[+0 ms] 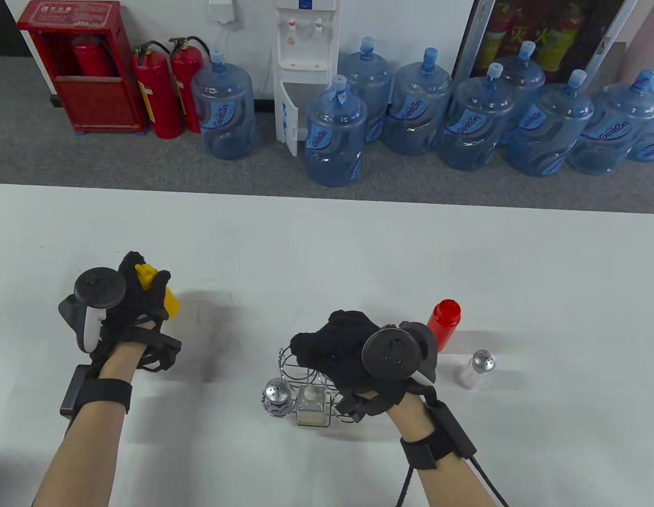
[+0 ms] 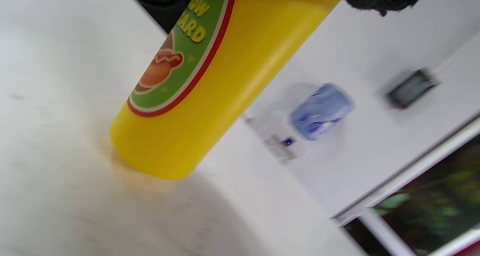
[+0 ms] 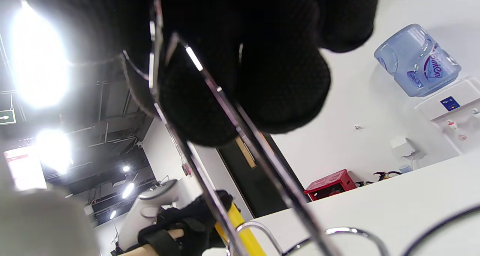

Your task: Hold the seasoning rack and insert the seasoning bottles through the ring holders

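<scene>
My left hand (image 1: pixel 142 296) grips a yellow mustard bottle (image 1: pixel 160 293) at the table's left; in the left wrist view the bottle (image 2: pixel 210 79) is tilted, with its base close to or on the table. My right hand (image 1: pixel 348 348) holds the top handle of the wire seasoning rack (image 1: pixel 295 367) near the table's front middle; its fingers (image 3: pixel 262 60) wrap the handle wires (image 3: pixel 232 109). The rack holds a metal-capped shaker (image 1: pixel 278 396) and a square glass bottle (image 1: pixel 312 404). A red bottle (image 1: pixel 444 322) and a salt shaker (image 1: pixel 477 368) stand to the right of the rack.
The white table (image 1: pixel 327 253) reaches to the far edge. Behind it on the floor stand several blue water jugs (image 1: pixel 335 134), a water dispenser (image 1: pixel 305 63) and red fire extinguishers (image 1: pixel 158 90).
</scene>
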### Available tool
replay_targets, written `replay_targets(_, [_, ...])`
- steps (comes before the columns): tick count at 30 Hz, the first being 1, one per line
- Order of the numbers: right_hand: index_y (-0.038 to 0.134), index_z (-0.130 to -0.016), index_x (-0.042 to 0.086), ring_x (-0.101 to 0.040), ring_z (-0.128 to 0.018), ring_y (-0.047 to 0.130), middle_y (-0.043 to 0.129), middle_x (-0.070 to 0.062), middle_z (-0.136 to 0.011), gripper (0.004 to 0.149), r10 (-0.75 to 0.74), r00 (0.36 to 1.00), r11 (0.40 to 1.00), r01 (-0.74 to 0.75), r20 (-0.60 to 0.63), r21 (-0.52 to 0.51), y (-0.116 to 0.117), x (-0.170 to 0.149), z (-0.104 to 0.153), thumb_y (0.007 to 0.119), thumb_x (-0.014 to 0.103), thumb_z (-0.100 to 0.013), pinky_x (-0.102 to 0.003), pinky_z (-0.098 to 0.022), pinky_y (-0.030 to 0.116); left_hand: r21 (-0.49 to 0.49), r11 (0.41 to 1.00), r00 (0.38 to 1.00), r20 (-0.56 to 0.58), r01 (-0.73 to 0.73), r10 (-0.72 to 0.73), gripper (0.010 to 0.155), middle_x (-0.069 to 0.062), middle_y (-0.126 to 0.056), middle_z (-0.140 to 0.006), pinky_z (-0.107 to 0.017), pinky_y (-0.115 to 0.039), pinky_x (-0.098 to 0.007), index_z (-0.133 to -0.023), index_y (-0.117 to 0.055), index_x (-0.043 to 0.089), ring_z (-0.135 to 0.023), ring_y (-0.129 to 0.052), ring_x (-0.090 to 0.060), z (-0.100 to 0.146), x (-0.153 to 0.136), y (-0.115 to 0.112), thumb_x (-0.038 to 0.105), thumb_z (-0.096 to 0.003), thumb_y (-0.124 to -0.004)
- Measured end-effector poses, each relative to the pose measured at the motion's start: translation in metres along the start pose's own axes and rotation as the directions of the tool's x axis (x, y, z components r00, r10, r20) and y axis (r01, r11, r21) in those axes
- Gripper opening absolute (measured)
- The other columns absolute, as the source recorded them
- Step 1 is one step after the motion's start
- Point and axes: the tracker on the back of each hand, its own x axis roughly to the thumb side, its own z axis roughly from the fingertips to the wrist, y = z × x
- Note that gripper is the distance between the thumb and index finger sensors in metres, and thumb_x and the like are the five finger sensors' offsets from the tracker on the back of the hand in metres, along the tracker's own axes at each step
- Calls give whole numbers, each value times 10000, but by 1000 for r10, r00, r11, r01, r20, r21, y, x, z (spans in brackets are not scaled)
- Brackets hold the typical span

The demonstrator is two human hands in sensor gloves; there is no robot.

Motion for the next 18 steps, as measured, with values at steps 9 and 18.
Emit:
replay_targets(9, [1017, -671, 260, -185, -566, 1050, 1097, 68, -500, 503, 18, 999, 1000, -18, 37, 24, 12, 10, 0, 782, 553, -335, -496, -646, 674, -205, 959, 813, 513, -195, 275, 749, 167, -436, -1056, -823, -554, -471, -989, -208, 363, -1070, -710, -171, 121, 114, -11, 613, -431, -640])
replay_targets(18, [1029, -639, 231, -176, -511, 1078, 1108, 62, -461, 501, -2, 995, 1000, 5, 102, -25, 10, 23, 2, 798, 547, -327, -476, -594, 737, -471, 873, 747, 533, -127, 397, 763, 119, -324, -1096, -845, -444, -500, -999, -73, 355, -1119, -595, -228, 150, 115, -59, 565, -464, -574])
